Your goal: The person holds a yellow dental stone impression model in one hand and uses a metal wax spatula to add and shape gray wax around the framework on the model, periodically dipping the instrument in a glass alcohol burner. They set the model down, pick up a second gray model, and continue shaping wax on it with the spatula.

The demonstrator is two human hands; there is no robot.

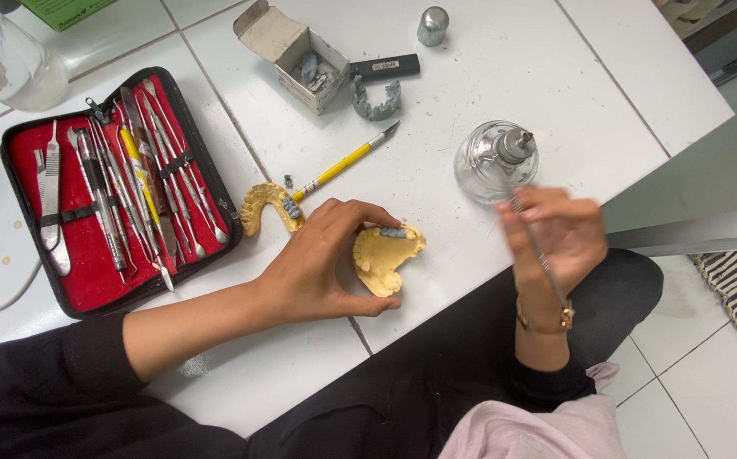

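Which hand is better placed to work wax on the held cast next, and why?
Probably the right hand: it grips the thin metal instrument beside the glass burner, while the left hand steadies the yellow cast.

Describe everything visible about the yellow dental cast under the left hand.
The yellow plaster-like dental cast is a horseshoe-shaped jaw model, matte and pale yellow, with a few grey wax-like teeth set along its upper edge. It lies flat on the white tiled table, close to the near edge. The left hand arches over it, the fingertips touching its top by the grey teeth and the thumb against its lower edge. A second, similar yellow cast lies apart to its left.
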